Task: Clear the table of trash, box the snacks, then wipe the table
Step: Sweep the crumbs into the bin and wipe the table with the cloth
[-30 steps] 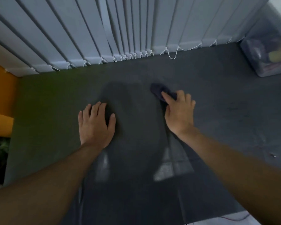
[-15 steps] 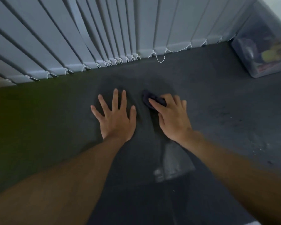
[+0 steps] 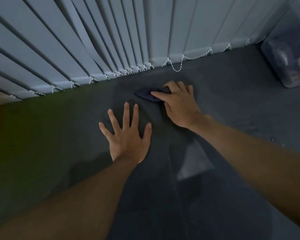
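Wiping seems the current step: right hand [image 3: 178,104] clenches a small dark cloth [image 3: 145,94] on the dark grey bench [image 3: 235,104] near the white vertical blinds [image 3: 111,37], left hand [image 3: 128,135] flat, fingers released; next, sweep unwiped surface.

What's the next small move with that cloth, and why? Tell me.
Probably sweep the dark cloth rightward: the right hand holds it down near the blinds, the left hand lies flat on the table, and specks show farther right.
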`<state>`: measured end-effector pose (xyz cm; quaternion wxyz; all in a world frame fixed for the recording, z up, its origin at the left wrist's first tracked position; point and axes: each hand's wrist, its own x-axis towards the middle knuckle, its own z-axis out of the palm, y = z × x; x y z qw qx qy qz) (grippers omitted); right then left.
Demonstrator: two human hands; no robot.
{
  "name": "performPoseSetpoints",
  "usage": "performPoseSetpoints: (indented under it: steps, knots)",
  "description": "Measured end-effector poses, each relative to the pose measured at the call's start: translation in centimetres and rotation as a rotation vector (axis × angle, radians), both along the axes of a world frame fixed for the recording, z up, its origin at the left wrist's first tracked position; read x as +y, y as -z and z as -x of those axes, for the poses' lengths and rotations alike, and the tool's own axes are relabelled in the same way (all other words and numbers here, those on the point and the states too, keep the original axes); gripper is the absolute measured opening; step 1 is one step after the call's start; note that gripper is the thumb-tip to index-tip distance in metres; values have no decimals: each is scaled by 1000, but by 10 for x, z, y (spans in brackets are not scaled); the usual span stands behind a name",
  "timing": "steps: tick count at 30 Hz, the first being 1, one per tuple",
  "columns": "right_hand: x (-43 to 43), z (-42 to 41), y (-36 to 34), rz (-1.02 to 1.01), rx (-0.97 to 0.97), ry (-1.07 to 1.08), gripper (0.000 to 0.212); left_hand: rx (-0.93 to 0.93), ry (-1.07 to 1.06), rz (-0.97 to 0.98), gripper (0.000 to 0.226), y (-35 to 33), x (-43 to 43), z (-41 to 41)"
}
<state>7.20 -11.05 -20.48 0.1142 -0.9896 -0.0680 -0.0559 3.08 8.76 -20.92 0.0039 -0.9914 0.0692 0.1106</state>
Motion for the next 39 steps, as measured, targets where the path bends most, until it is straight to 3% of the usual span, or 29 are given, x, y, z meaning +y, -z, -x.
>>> performPoseSetpoints:
  steps: [2,6,8,11,13,19,21,23,26,28,30,34,36,39]
  knots:
    - [-18,-12,2,65,-41,102,53,3,3,1,71,0,0,0]
    - [-37,-30,-1,-27,10,593,53,-6,11,-16,73,1,1,0]
    - [-27,-24,-3,-39,2,559,51,-4,11,-25,73,0,0,-1]
    - [-24,-7,0,-23,-20,226,50,2,8,-28,74,0,0,-1]
    - [-44,-7,2,18,-24,157,49,1,10,-32,74,0,1,-1]
    - [-85,-13,1,-13,-27,717,52,-11,20,-5,74,1,1,-1]
    - [-71,-13,-5,-37,5,782,50,-23,28,7,73,2,2,-1]
    - [-48,-3,-8,-35,7,671,49,-30,35,9,73,3,3,-2]
    - [-32,22,0,-32,-27,242,48,-35,38,16,74,3,5,-1]
    - [-49,30,3,25,-28,118,48,-30,39,25,73,2,4,-1]
    - [-67,31,2,45,-45,272,48,-25,40,28,72,2,3,-1]
    - [-63,35,-5,-56,25,801,51,-25,36,32,72,1,2,-1]
    - [-31,48,-10,-78,-3,788,52,-22,34,32,72,2,2,-1]
    - [9,85,-4,-54,-41,447,49,-24,38,47,71,2,2,-1]
